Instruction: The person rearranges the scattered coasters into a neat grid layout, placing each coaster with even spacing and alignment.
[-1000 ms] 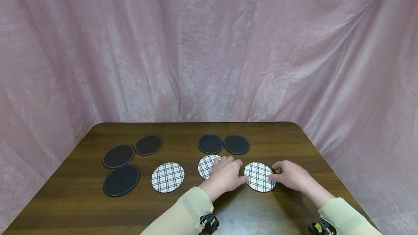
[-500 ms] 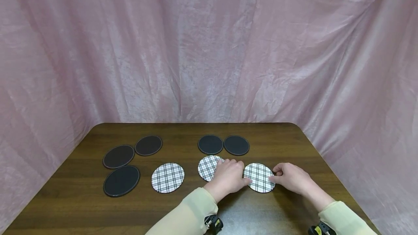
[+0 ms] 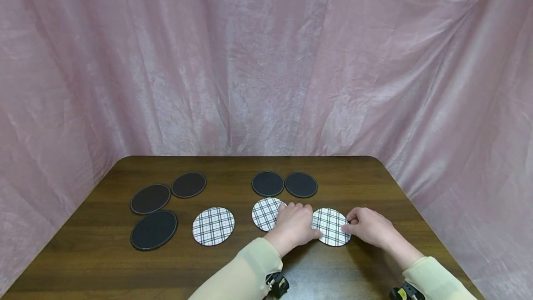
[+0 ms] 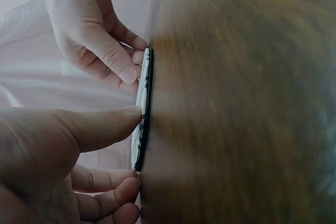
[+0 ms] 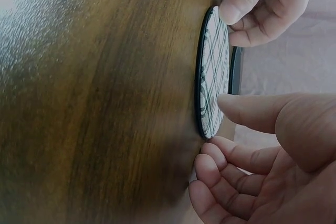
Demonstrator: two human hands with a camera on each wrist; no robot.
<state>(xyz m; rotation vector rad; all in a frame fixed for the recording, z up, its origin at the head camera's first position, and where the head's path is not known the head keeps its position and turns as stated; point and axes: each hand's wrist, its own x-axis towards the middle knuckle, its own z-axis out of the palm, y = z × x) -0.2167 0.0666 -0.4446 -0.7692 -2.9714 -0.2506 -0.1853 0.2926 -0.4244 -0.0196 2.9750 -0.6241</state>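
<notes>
A round plaid coaster (image 3: 330, 227), white with dark lines and a black underside, lies on the wooden table between my hands. The thumb of my left hand (image 3: 294, 227) presses its left part from above, while the fingers curl at the rim. On the opposite side, my right hand (image 3: 368, 227) pinches the edge, thumb on the plaid face and index finger at the rim. Seen nearly edge-on in the left wrist view, the coaster (image 4: 140, 114) stays low at the tabletop. A second plaid coaster (image 3: 265, 213) is partly hidden behind my left hand.
Another plaid coaster (image 3: 213, 226) lies left of centre. Two black coasters (image 3: 268, 184) sit side by side at the back. At the left are several more black discs (image 3: 154, 230). A pink curtain (image 3: 266, 59) hangs behind the table's far edge.
My left hand has shifted slightly right and nearer, its thumb now further onto the coaster, and more of the plaid coaster behind it shows. The right hand has barely moved, slightly lower.
</notes>
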